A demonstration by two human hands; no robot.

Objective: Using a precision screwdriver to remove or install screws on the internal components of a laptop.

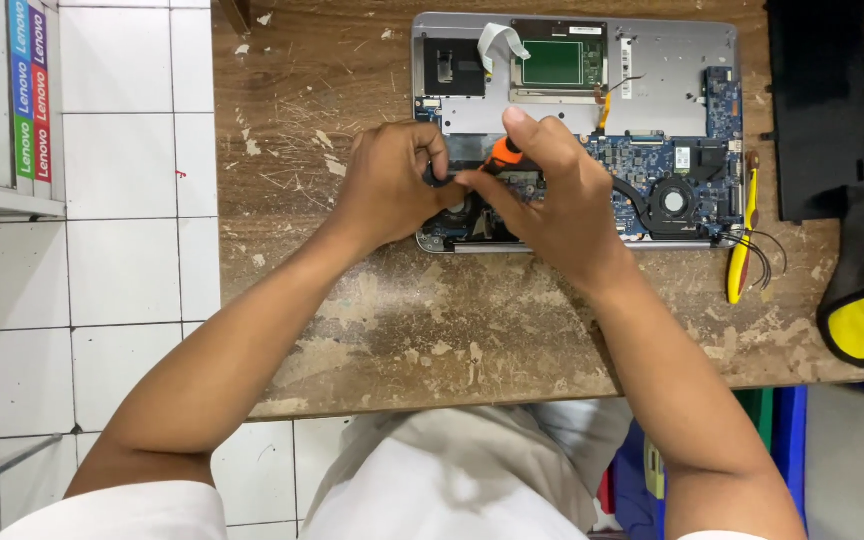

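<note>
Nearest the camera, two bare forearms reach up from a white-clad lap over the near edge of the worn wooden desk (pixel 402 330). Both hands meet above the opened laptop (pixel 652 70), which lies bottom-up toward the far edge with its circuit board and round fan (pixel 674 201) exposed. That right hand (pixel 552 195) is closed narrowly around an orange-handled screwdriver (pixel 502 153), thumb pressed up on its cap; its tip is hidden. Curled beside it, the left hand (pixel 387 185) pinches a small dark part against the board; what the part is cannot be told. Light and rigid, the screwdriver wants a fingertip grip on its handle. I judge the board fragile, safest steadied by the metal shell's rim. A yellow-handled tool (pixel 742 240) lies by the laptop's right side, a black panel (pixel 820 100) beyond.
</note>
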